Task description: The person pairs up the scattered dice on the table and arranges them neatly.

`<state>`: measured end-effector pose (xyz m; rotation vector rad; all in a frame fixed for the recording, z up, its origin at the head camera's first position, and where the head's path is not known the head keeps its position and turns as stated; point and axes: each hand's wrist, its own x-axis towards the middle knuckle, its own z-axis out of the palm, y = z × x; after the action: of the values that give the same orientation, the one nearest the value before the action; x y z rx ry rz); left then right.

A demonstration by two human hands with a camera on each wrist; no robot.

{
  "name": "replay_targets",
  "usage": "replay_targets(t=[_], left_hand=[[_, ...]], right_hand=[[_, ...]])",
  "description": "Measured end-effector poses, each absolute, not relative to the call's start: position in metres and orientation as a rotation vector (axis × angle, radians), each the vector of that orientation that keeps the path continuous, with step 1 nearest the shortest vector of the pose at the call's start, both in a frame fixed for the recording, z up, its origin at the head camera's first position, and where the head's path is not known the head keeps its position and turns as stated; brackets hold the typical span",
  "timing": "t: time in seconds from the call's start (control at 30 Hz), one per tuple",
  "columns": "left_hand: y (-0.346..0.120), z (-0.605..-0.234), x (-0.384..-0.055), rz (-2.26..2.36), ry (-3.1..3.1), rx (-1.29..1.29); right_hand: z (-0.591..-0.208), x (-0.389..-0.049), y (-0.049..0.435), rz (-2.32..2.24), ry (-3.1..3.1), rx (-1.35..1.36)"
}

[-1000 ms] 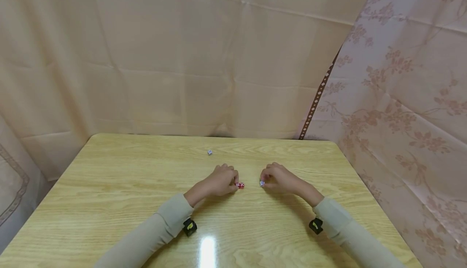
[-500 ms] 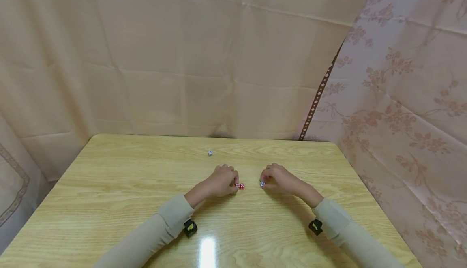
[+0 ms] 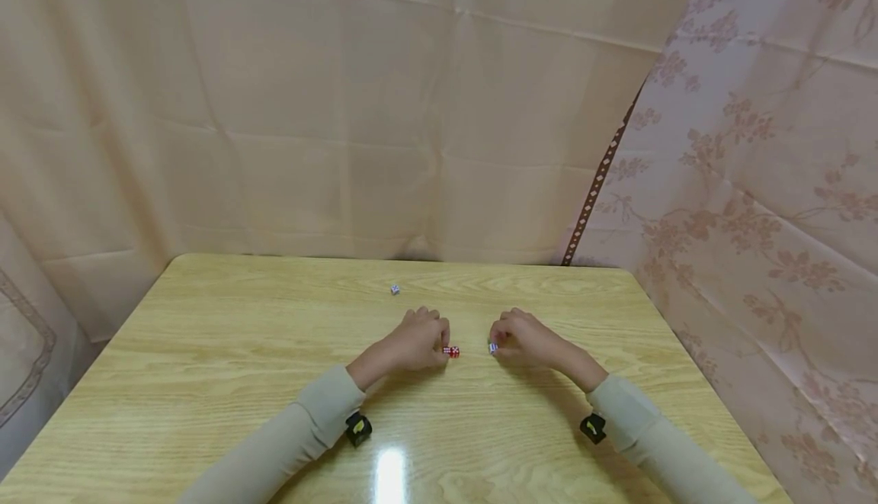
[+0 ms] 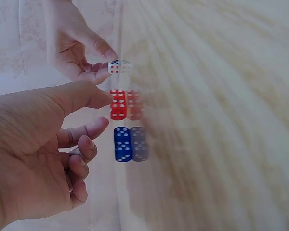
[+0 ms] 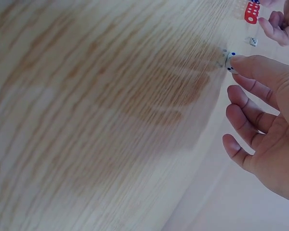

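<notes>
In the head view my left hand (image 3: 414, 341) pinches the end of a short row of red dice (image 3: 451, 351) with white dots, thumb and index finger at their edge. The left wrist view shows blue dice (image 4: 123, 144) in line beside the red ones; the hand hides them from the head view. My right hand (image 3: 528, 338) pinches a small white die (image 3: 493, 348) between thumb and index finger. Its blue dots show in the right wrist view, its red dots in the left wrist view. A gap separates it from the red dice.
Another white die (image 3: 394, 289) lies farther back on the wooden table (image 3: 226, 351), left of centre. A beige curtain (image 3: 309, 107) hangs behind the table, and a floral cloth (image 3: 768, 207) along the right side. The tabletop reflects the dice and a bright light.
</notes>
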<state>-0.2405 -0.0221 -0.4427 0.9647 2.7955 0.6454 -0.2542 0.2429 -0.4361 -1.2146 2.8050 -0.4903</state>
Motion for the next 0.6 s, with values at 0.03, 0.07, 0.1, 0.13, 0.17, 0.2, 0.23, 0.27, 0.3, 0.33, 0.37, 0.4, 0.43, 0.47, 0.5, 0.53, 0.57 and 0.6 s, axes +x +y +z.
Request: replay_targets(t=[0.03, 0.07, 0.1, 0.13, 0.17, 0.2, 0.23, 0.27, 0.3, 0.33, 0.37, 0.4, 0.43, 0.47, 0.5, 0.53, 0.57, 0.6], left_hand=[[-0.022, -0.442, -0.241, 0.655, 2.792, 0.964], [-0.023, -0.441, -0.241, 0.664, 2.789, 0.961], [-0.023, -0.44, -0.241, 0.669, 2.787, 0.955], [-0.024, -0.438, -0.242, 0.677, 2.787, 0.952], [-0.024, -0.436, -0.243, 0.689, 2.784, 0.948], [-0.024, -0.435, -0.243, 0.699, 2.783, 0.944], [-0.025, -0.433, -0.244, 0.704, 2.783, 0.938], [-0.025, -0.431, -0.244, 0.716, 2.78, 0.932], [-0.026, -0.43, -0.245, 0.723, 2.781, 0.929], [-0.027, -0.428, -0.245, 0.733, 2.78, 0.929], [-0.028, -0.426, -0.246, 0.741, 2.781, 0.925], [-0.029, -0.425, -0.247, 0.751, 2.783, 0.926], [-0.031, -0.423, -0.248, 0.755, 2.79, 0.928], [-0.032, -0.421, -0.248, 0.763, 2.796, 0.932], [-0.034, -0.419, -0.25, 0.766, 2.805, 0.933], [-0.035, -0.417, -0.251, 0.768, 2.818, 0.936], [-0.037, -0.416, -0.252, 0.77, 2.833, 0.937], [-0.039, -0.414, -0.254, 0.771, 2.845, 0.936]], right_hand=[[-0.436, -0.254, 0.243, -0.49, 2.805, -1.216], [-0.436, -0.254, 0.243, -0.489, 2.805, -1.216], [-0.437, -0.254, 0.243, -0.49, 2.805, -1.217], [-0.437, -0.254, 0.244, -0.491, 2.804, -1.217], [-0.437, -0.254, 0.244, -0.491, 2.805, -1.217], [-0.437, -0.254, 0.244, -0.492, 2.805, -1.215], [-0.437, -0.254, 0.244, -0.494, 2.805, -1.213], [-0.437, -0.254, 0.244, -0.494, 2.805, -1.211], [-0.437, -0.254, 0.244, -0.495, 2.805, -1.21], [-0.437, -0.254, 0.244, -0.496, 2.805, -1.208], [-0.437, -0.254, 0.244, -0.495, 2.805, -1.205], [-0.437, -0.254, 0.244, -0.496, 2.805, -1.2], [-0.437, -0.254, 0.244, -0.494, 2.805, -1.198], [-0.437, -0.254, 0.244, -0.492, 2.806, -1.196], [-0.437, -0.254, 0.244, -0.493, 2.806, -1.195], [-0.437, -0.253, 0.243, -0.493, 2.806, -1.192], [-0.436, -0.253, 0.243, -0.493, 2.805, -1.19], [-0.436, -0.253, 0.243, -0.495, 2.806, -1.189]])
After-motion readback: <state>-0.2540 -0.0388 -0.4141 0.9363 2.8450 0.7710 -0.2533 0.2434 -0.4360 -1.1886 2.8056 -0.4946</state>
